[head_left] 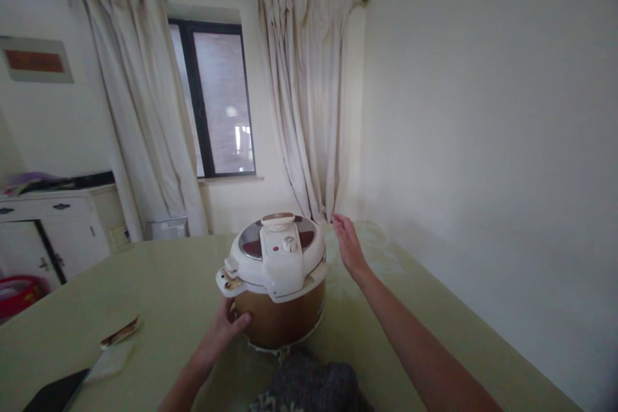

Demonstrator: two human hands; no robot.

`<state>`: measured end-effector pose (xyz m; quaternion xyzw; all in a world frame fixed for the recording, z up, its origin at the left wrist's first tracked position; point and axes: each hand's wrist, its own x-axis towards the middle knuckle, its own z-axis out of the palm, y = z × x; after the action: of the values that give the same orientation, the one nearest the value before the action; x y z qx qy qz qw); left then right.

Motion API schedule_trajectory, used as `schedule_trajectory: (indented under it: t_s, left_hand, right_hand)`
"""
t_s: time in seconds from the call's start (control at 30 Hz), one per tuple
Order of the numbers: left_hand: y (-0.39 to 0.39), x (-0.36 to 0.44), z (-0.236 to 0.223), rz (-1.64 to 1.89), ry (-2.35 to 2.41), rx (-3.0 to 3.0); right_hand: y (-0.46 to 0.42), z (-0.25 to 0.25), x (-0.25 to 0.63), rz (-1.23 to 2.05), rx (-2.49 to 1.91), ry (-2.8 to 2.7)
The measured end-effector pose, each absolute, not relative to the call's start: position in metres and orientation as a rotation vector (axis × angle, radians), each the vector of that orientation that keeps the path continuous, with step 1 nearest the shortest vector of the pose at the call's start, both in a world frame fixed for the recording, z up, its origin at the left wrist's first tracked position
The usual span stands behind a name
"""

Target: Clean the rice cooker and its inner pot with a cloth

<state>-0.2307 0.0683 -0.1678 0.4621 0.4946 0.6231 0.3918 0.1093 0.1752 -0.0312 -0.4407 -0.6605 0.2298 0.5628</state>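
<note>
An electric pressure cooker [280, 318] with a white lid and a brownish-gold body stands upright on the green table [178, 309]. Below its left side handle, my left hand [226, 325] grips the body, thumb along the front and the other fingers partly hidden. My right hand [348, 244] is raised to the right of the lid, apart from it, fingers stretched out and holding nothing. A dark grey cloth [313, 383] lies bunched in front of the cooker's base.
On the table's left lie a flat dark object [55, 391] and a small pale item with a brown edge [120, 333]. A plain wall [492, 141] borders the table's right side. White cabinets [96, 232] and a red basin [22, 296] are at the left, curtains [309, 90] behind.
</note>
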Motion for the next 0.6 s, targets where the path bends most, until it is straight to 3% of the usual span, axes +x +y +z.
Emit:
schedule_trajectory:
  t_s: [0.2,0.4,0.6]
  left_hand:
    - [0.065,-0.227,-0.169,1.635,1.314,1.155]
    - [0.056,-0.210,-0.153,1.632,1.380,1.154]
    - [0.080,-0.156,-0.156,1.612,1.249,1.212]
  right_hand:
    - [0.152,-0.136,0.099,0.883,-1.247,-1.506]
    - [0.158,-0.141,0.057,0.999,-1.118,-1.521]
    - [0.181,-0.142,0.108,0.920,-1.191,-1.492]
